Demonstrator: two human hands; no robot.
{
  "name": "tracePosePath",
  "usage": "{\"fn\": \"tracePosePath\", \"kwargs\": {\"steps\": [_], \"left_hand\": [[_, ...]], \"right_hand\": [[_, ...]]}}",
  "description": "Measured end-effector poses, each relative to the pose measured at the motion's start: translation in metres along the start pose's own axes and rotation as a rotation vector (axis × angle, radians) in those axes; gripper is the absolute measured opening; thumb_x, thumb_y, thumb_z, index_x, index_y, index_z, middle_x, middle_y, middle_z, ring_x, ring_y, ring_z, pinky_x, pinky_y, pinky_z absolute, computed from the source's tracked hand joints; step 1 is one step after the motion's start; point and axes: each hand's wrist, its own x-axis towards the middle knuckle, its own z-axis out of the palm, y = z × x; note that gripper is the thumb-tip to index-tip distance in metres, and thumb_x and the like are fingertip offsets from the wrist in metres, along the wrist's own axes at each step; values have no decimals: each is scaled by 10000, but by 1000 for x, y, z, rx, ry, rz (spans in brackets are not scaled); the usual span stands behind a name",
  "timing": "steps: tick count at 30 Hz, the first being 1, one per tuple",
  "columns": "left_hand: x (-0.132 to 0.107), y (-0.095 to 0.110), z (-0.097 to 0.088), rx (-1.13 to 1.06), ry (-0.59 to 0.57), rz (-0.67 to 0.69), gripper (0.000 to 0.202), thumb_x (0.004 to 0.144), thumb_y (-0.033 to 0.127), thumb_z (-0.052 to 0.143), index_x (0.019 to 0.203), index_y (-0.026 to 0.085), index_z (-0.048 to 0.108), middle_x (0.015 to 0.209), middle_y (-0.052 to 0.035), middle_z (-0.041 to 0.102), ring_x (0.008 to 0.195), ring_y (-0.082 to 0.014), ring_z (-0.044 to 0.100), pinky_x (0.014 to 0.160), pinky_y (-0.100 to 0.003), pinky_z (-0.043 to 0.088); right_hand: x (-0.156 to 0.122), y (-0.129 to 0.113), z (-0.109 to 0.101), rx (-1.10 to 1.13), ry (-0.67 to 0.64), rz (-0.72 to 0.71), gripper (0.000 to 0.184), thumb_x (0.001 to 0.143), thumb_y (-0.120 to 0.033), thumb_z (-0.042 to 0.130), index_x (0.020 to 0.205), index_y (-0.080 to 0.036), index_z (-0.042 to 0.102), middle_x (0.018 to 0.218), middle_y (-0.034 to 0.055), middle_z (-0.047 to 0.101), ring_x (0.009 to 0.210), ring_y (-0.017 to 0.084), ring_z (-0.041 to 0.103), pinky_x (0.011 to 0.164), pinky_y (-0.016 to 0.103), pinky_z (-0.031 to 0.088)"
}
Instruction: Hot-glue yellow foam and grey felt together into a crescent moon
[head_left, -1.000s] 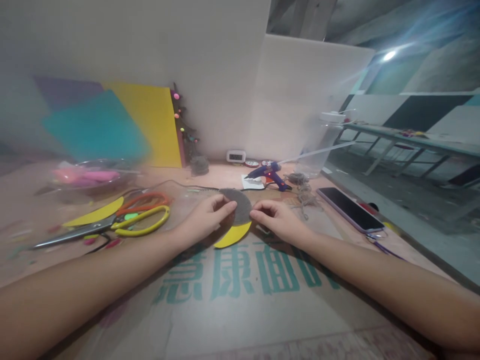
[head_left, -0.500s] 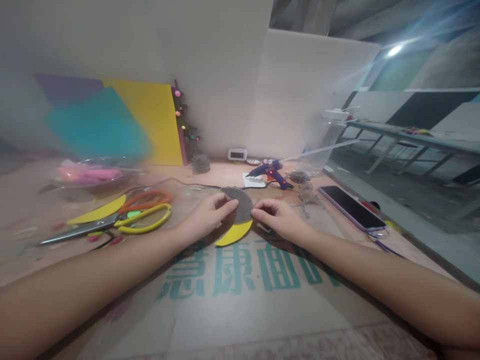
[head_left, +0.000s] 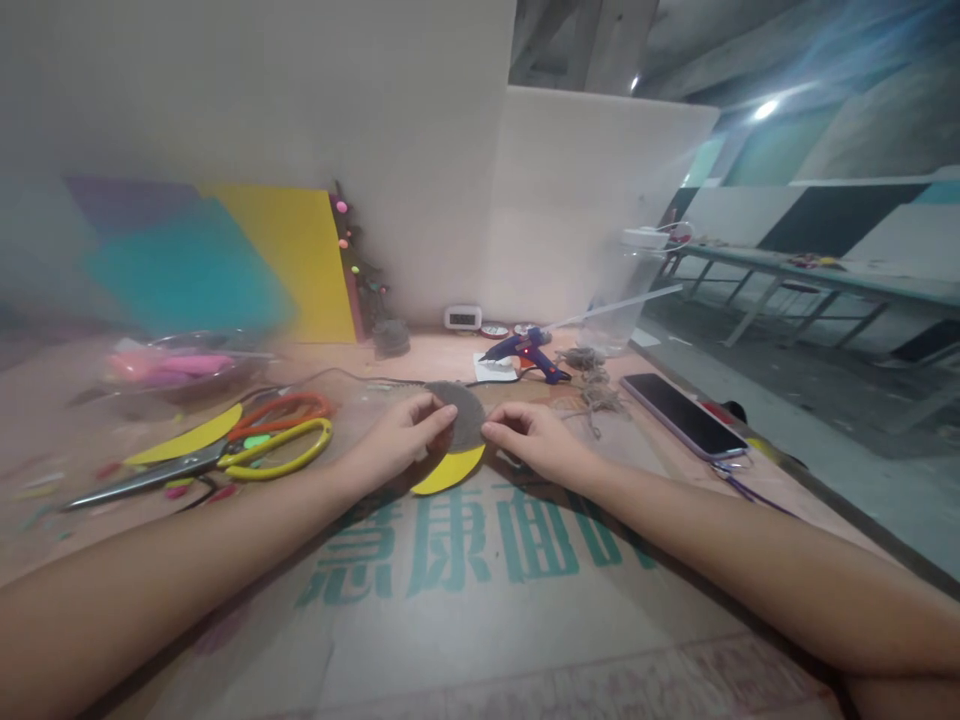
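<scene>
Between my two hands is a flat grey disc (head_left: 466, 412), with a yellow crescent-shaped piece (head_left: 451, 470) showing below its near edge. My left hand (head_left: 409, 432) pinches the disc's left side, thumb lying on top. On the opposite edge, my right hand (head_left: 529, 436) has thumb and forefinger closed at the rim. Fingers of both hands partly cover the disc's sides. Just beyond it lies a blue glue gun (head_left: 521, 349) with a small lit red light, its tip over a white paper scrap (head_left: 491, 369).
Scissors (head_left: 277, 452) with orange and yellow handles lie at left beside another yellow crescent (head_left: 187, 437). Behind them is a clear bowl (head_left: 247, 350) with pink items. A phone (head_left: 682, 415) and tangled twine (head_left: 596, 385) are at right; a small digital clock (head_left: 463, 318) stands at the back.
The whole view has shifted slightly, so everything appears a little further left. Both hands keep the same hold on the grey disc, and no object has visibly moved on the table.
</scene>
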Motion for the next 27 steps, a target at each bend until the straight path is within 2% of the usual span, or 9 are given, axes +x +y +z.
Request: {"fn": "tracePosePath", "kwargs": {"steps": [7,13,19,23,27], "left_hand": [[1,-3,1,-33,2,24,402,843,562,578,708,189,517,588,44,507,514,-96,468,477,-206,365],[2,-6,2,-42,21,28,392,842,548,584,706,187,516,586,46,509,494,-86,454,464,-200,352],[-1,1,2,-8,14,19,369,860,522,558,706,190,505,515,63,479,404,-70,401,405,-191,303],[-3,6,2,7,18,4,339,886,480,536,703,198,492,455,82,428,357,-63,373,382,-184,281],[-3,5,1,-4,7,-23,341,890,488,539,714,200,493,468,81,434,342,-59,384,359,-179,293]], "right_hand": [[1,1,-1,-33,13,-18,212,840,-350,589,764,-155,622,644,-20,562,587,98,472,559,230,357],[-1,-2,0,-54,15,-29,217,835,-359,591,770,-156,629,629,-30,548,569,97,454,544,230,346],[-2,3,-2,-12,19,-37,361,888,-481,528,748,-158,605,561,-51,465,497,81,386,492,227,306],[-2,4,-3,14,58,-46,383,892,-503,524,876,-143,655,662,-20,563,508,78,402,486,227,321],[-1,3,-3,-26,24,-27,299,845,-420,604,920,-141,683,723,4,629,529,84,439,490,228,335]]}}
